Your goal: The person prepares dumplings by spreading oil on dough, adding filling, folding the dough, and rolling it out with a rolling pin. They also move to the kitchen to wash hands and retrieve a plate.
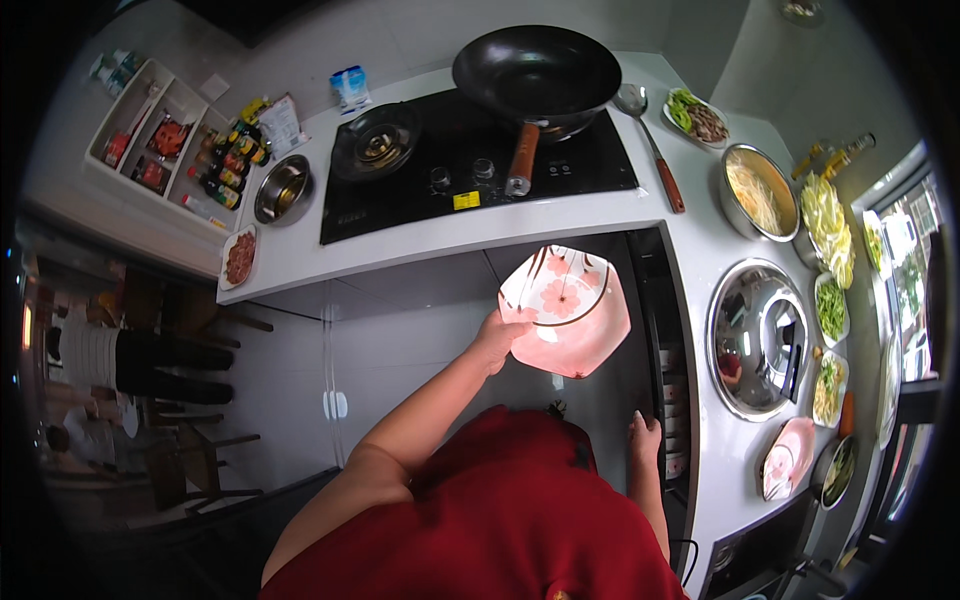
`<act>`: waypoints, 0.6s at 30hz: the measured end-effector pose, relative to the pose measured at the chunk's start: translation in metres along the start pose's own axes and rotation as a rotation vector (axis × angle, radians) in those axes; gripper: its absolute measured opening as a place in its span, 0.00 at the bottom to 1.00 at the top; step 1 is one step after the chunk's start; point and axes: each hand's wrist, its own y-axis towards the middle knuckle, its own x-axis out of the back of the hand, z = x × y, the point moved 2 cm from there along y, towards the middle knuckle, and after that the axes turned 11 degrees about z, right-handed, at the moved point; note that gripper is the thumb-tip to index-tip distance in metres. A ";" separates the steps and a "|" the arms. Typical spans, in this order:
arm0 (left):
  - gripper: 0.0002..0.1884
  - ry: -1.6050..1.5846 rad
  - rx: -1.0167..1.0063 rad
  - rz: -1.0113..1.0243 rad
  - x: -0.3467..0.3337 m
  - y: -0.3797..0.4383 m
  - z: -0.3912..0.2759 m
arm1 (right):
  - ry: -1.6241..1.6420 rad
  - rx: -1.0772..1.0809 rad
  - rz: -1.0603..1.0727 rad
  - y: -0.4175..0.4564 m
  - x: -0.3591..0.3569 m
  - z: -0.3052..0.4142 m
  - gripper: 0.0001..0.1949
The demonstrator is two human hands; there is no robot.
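My left hand (pixel 501 341) grips the left rim of a pink and white flowered plate (pixel 574 315), held up in front of my body. Lower right, my right hand (pixel 645 435) is at the edge of a dark drawer or cabinet front (pixel 651 337) under the right counter; whether its fingers grip that edge I cannot tell. Inside the opening beside it, white dishes (pixel 675 424) with a pattern are stacked. A similar pink flowered plate (pixel 787 459) lies on the right counter.
A wok (pixel 537 75) sits on the black cooktop (pixel 405 206), its wooden handle towards me. The right counter holds a ladle (pixel 652 150), a bowl of pale shreds (pixel 757 199), a steel lid (pixel 759 337) and vegetable dishes (pixel 831 307). Seasoning bottles (pixel 225 169) and raw meat (pixel 240 257) are left. People (pixel 112 352) are behind, far left.
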 end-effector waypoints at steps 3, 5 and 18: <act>0.23 -0.048 -0.090 -0.159 0.042 -0.023 -0.015 | 0.093 -0.020 -0.068 0.009 -0.006 0.009 0.23; 0.23 -0.085 -0.172 -0.247 0.074 -0.037 -0.024 | 0.059 0.104 -0.139 0.010 -0.018 0.014 0.21; 0.28 -0.373 -0.562 -0.721 0.292 -0.114 -0.110 | -0.444 0.390 0.685 -0.020 -0.337 0.176 0.10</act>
